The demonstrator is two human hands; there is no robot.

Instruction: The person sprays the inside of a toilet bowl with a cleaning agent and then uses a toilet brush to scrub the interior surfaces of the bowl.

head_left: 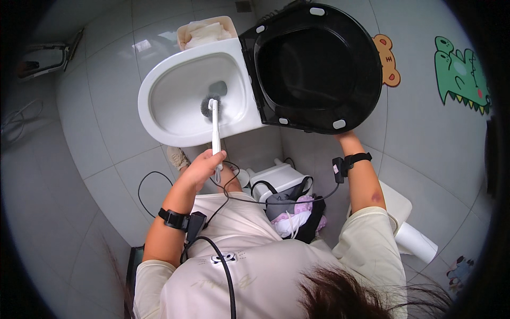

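My left hand point(204, 166) grips the white handle of a toilet brush point(216, 131). The brush's round grey bristle head rests inside the bowl of a white toilet point(163, 129), beside the dark drain opening point(218, 88). To the right, the black toilet seat and lid point(310, 71) are raised. My right hand point(346, 134) is at the lid's near edge, its fingers hidden behind it, so I cannot tell whether it grips the lid or the wall.
A bin with a pale liner point(209, 34) stands beyond the toilet. Nearer are a white plastic stool or box point(275, 175) and a bag with clothes point(287, 211). A paper roll point(416, 241) is at right. Black cables point(279, 202) run between my wrist devices. Cartoon stickers point(460, 73) mark the tiled wall.
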